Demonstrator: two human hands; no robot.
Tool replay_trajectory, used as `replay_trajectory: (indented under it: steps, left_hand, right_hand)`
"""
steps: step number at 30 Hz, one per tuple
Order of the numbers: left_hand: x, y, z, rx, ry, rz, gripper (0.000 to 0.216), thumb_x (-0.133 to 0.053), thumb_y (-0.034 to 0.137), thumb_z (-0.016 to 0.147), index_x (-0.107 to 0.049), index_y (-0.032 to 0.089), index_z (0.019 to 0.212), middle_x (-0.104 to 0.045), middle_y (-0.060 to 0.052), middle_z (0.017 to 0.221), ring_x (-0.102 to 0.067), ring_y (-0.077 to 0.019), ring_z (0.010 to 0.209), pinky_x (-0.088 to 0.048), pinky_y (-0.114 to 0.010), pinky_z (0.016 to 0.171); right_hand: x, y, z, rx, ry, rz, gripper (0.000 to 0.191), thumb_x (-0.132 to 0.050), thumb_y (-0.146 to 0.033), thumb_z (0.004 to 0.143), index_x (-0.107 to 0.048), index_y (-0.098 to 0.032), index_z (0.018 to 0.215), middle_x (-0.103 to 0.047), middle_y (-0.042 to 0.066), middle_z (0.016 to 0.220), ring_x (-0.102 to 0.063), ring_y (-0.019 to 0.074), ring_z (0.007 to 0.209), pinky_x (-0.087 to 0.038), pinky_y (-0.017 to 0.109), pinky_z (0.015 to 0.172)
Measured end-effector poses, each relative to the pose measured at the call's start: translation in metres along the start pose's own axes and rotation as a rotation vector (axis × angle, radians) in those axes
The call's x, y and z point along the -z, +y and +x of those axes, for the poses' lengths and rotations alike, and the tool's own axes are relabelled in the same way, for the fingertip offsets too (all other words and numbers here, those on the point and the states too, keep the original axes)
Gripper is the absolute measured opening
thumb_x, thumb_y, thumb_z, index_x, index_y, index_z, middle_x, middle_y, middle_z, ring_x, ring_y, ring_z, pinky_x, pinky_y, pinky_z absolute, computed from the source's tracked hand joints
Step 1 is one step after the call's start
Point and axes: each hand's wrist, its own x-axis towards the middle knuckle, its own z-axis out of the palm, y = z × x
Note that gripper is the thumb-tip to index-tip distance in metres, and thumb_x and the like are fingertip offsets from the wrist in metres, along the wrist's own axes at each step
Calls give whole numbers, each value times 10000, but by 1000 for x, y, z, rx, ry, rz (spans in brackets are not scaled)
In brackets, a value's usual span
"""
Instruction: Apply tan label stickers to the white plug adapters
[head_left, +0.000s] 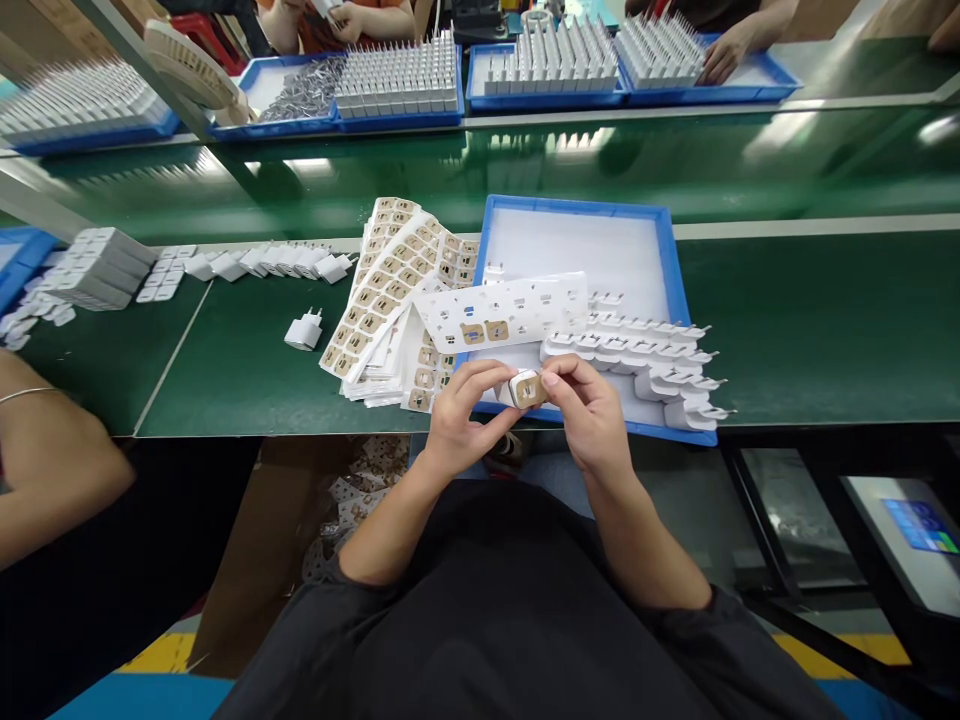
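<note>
Black shirt (517, 610), nearest. Containers, near: brown carton (240, 580) of label scraps (360, 490); left hand (469, 410) closed on the held plug (505, 392), right hand (589, 405) pinching the edge of its tan label (529, 388), above the near-left rim of a blue tray (679, 270); tray white-floored, with rows of plugs (630, 352) at near right, some overhanging the rim. Far: blue-rimmed trays (547, 101) of upright white pieces (397, 85), one with loose metal parts (304, 92).

Materials: smooth white blocks (105, 270), stacked, left; lone plug (303, 330), two-pinned; label sheets (390, 285), flat, fanned, with rounded tan shapes; label strip (517, 310), pale, two tan labels remaining.

Surface and room: pale fan (187, 65), far left; smooth green bench (825, 330); co-worker's hand (724, 55), far right; lit screen (921, 526), near right.
</note>
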Motion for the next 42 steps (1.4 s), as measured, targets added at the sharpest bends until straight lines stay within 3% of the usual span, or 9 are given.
replay_trajectory:
  steps: [10, 20, 26, 30, 32, 37, 42]
  left_hand:
    - [1, 0, -1, -1, -12, 3, 344, -756, 234, 877, -627, 241, 1196, -728, -60, 1102, -706, -210, 1060, -579, -341, 916]
    - [3, 1, -1, -14, -22, 26, 324, -722, 234, 903, -626, 242, 1212, -716, -69, 1108, -711, -204, 1038, -593, -347, 903]
    - [3, -1, -3, -16, -8, 42, 321, -727, 222, 900, -625, 237, 1205, -714, -66, 1110, -710, -202, 1048, -596, -350, 915]
    - [0, -2, -7, -11, 60, -29, 362, -771, 208, 862, -623, 239, 1191, -713, -60, 1097, -709, -209, 1061, -600, -368, 924]
    - [-2, -3, -9, 14, 92, -105, 393, -796, 194, 837, -623, 241, 1187, -708, -62, 1097, -706, -218, 1075, -598, -381, 937]
    - [-9, -8, -15, 168, 159, -281, 404, -795, 175, 829, -620, 245, 1187, -667, -84, 1161, -683, -231, 1119, -600, -399, 934]
    - [-15, -13, -16, 30, 205, -212, 436, -770, 103, 820, -621, 253, 1201, -656, -61, 1147, -684, -226, 1118, -576, -445, 1001]
  right_hand:
    - [-1, 0, 0, -7, 2, 0, 173, -699, -375, 921, -657, -218, 861, -593, -4, 824, -585, 138, 725, -538, 278, 680]
    - [-9, -2, 1, -13, 81, -95, 279, -807, -439, 815, -641, -215, 828, -590, 5, 844, -587, 146, 777, -512, 246, 602]
    - [-12, 1, -1, 23, 75, -157, 247, -772, -419, 859, -631, -216, 845, -583, 5, 864, -600, 142, 796, -530, 249, 636]
    - [-15, -1, -1, 60, 133, -160, 349, -850, -391, 779, -578, -253, 952, -596, -4, 931, -607, 137, 781, -540, 233, 589]
    - [-15, 0, 0, 32, 90, -86, 398, -854, -408, 770, -565, -267, 1005, -607, -1, 942, -605, 140, 760, -548, 236, 560]
    - [-15, 5, -1, -7, -126, 51, 288, -764, -417, 853, -644, -263, 1064, -594, 50, 1065, -586, 171, 858, -593, 264, 591]
    - [-24, 8, -6, 20, -33, 15, 376, -840, -321, 762, -606, -275, 1052, -532, 39, 1099, -534, 175, 956, -558, 210, 581]
